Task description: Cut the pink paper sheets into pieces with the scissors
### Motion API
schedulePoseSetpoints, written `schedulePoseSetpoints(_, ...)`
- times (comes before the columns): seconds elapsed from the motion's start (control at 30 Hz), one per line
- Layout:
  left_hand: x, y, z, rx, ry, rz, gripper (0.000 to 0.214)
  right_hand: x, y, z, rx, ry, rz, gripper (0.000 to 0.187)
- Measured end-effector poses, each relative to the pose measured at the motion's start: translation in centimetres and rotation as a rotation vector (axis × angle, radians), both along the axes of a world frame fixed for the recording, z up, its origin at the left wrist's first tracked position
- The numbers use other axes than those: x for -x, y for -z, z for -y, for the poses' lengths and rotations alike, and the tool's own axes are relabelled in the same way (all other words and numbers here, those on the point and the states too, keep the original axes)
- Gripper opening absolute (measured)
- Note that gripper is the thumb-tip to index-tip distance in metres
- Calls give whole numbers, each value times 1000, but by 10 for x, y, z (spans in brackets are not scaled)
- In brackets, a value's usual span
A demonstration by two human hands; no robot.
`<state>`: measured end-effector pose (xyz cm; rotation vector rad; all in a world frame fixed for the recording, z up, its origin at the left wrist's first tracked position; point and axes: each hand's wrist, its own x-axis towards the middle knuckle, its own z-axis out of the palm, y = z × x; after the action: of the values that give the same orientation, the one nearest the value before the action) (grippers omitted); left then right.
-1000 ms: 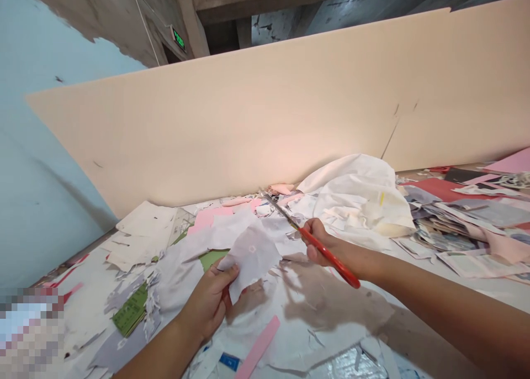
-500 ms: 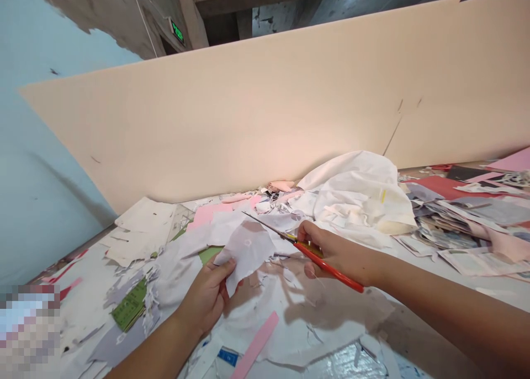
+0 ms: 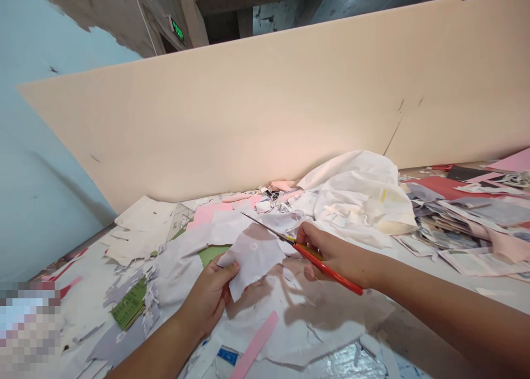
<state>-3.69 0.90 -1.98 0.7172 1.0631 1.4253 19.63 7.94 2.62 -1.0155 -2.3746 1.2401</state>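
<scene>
My left hand [image 3: 209, 296] pinches the lower edge of a white paper scrap [image 3: 253, 257] with a faint small mark, holding it up over the littered table. My right hand [image 3: 335, 254] is closed around red-handled scissors [image 3: 306, 253]. Their metal blades point left and reach across the top edge of the scrap. The two hands are a short distance apart, the scissors between them.
The table is covered with torn white, pink and green paper pieces [image 3: 136, 304]. A crumpled white sheet heap [image 3: 360, 194] lies behind my right hand. Stacked printed papers [image 3: 464, 224] lie at right. A long beige board [image 3: 265, 108] stands along the back. A pink strip [image 3: 254, 346] lies near the front.
The scissors swung down from pointing up and away, and their blades now meet the top of the scrap. My right hand moved slightly left. My left hand kept holding the scrap.
</scene>
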Motion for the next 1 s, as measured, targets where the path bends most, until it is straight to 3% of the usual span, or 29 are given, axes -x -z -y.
schedulePoseSetpoints(0.13, -2, -2, 1, 41, -85, 7, 22, -1, -6, 4, -26, -5, 64, 36)
schedulePoseSetpoints(0.33, -4, -4, 2, 48, -100, 13, 22, -2, -11, 5, -62, -62, 162, 43)
schedulePoseSetpoints(0.67, -1, -2, 2, -33, 0, 20, 23, -1, -7, 1, -59, -27, 81, 57)
schedulePoseSetpoints(1.0, -2, 1, 4, -14, 12, -29, 23, 1, 0, 2, 21, -18, 43, 36)
